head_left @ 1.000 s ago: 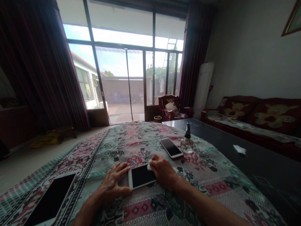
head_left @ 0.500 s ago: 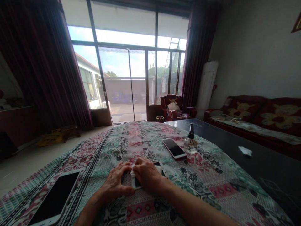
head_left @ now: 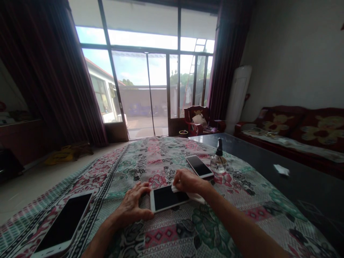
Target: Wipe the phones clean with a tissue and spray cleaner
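A white-framed smartphone (head_left: pixel 166 199) lies screen up on the patterned cloth in front of me. My left hand (head_left: pixel 134 202) steadies its left end, the thumb at the near corner and the fingertips at the far one. Bunched in the closed fingers of my right hand (head_left: pixel 189 182) is a white tissue (head_left: pixel 198 197), pressed on the right part of the dark screen. Part of the tissue trails below that hand. The right end of the phone is hidden beneath the hand and tissue.
Another white phone (head_left: pixel 64 224) lies at the left. Beyond my right hand are a third phone (head_left: pixel 199 166) and a clear bottle with a black top (head_left: pixel 219 159). A crumpled white tissue (head_left: pixel 281 170) rests on the dark tabletop (head_left: pixel 268 186). A floral tablecloth (head_left: pixel 215 229) spreads underneath.
My right hand has slid with the tissue from the phone's left end toward its right end, uncovering the left part of the screen. My left hand stays at the left end.
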Available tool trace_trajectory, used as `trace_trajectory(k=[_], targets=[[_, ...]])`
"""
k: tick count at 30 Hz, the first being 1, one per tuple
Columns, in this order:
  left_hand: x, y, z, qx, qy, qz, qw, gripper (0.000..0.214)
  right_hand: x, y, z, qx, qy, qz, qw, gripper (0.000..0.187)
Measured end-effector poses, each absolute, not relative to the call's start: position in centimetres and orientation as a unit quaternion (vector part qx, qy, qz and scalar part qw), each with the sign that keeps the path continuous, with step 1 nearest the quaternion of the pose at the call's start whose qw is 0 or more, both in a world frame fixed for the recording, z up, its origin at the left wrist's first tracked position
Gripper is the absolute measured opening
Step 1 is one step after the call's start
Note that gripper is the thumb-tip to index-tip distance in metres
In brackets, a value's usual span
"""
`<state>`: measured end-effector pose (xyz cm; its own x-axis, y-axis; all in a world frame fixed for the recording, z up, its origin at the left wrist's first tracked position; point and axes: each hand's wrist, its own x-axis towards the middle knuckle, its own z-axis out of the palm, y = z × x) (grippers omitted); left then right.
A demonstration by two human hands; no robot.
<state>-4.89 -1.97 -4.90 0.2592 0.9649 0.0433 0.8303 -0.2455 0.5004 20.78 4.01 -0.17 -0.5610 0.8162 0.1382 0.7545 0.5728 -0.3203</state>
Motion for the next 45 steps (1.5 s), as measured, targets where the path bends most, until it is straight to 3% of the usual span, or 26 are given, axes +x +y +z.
trace_trajectory(k=[7,13,17,24,33,38,45], targets=[[-4.6,-2.1,-4.4,0.767,0.587,0.159,0.204,0.073,19.1,3.0,-1.2,-0.406,-0.898,0.065,0.156,0.019],[-4.7,-1.8,-4.8,0.767,0.598,0.156,0.175,0.091,16.3,2.2,-2.9,-0.348,-0.92,0.026,0.176,0.026],[-4.6,-1.8,-4.8,0.768,0.598,0.15,0.172,0.09,14.5,1.7,-3.7,-0.312,-0.93,0.001,0.195,0.021],[-4.3,-2.1,-4.1,0.767,0.603,0.14,0.172,0.087,14.3,1.8,-3.8,-0.276,-0.932,0.067,0.224,0.018],[-4.3,-2.4,-3.8,0.776,0.595,0.129,0.168,0.084,19.7,3.8,-1.1,-0.398,-0.892,0.138,0.165,0.025],[-4.4,-2.4,-4.0,0.781,0.588,0.129,0.166,0.08,20.0,3.8,-1.3,-0.393,-0.898,0.111,0.166,0.022],[-4.1,-2.0,-4.6,0.781,0.594,0.13,0.141,0.08,16.3,2.1,-3.8,-0.303,-0.921,0.065,0.235,0.019]])
